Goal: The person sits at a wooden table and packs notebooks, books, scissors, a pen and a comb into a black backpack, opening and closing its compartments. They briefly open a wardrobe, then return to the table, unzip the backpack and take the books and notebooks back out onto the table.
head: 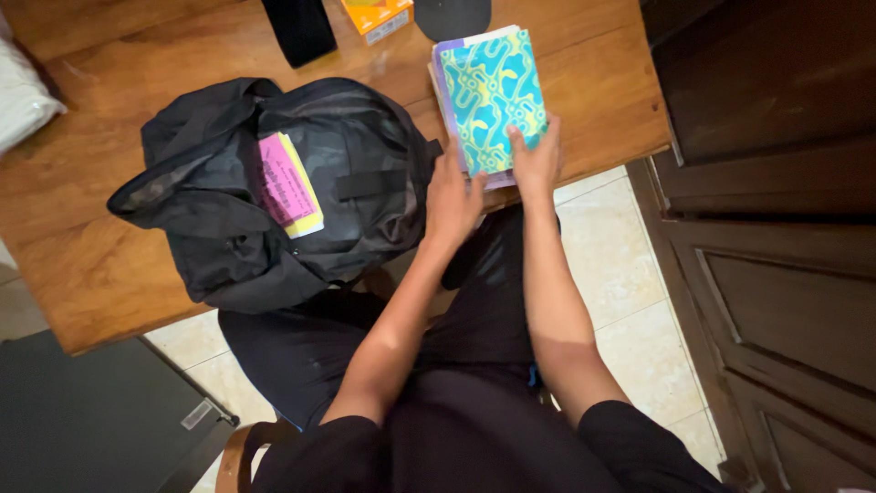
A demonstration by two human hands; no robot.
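While a pink and yellow book [287, 185] is already lodged in the open black backpack [274, 183], the patterned stack of books [490, 100] is gripped on the table [100, 265] by left hand [453, 196] and right hand [537, 164], fingers closed on its near edge

A: Where does the single view sit?
B: Head-worn, looking steeply down, close above the wooden table [109, 265].
A: Facing?
B: Toward the table's far edge; floor tiles [630, 319] show below it.

Wooden table [109, 274], pale tiled floor [639, 338] (dark wooden cabinet [776, 274] right).
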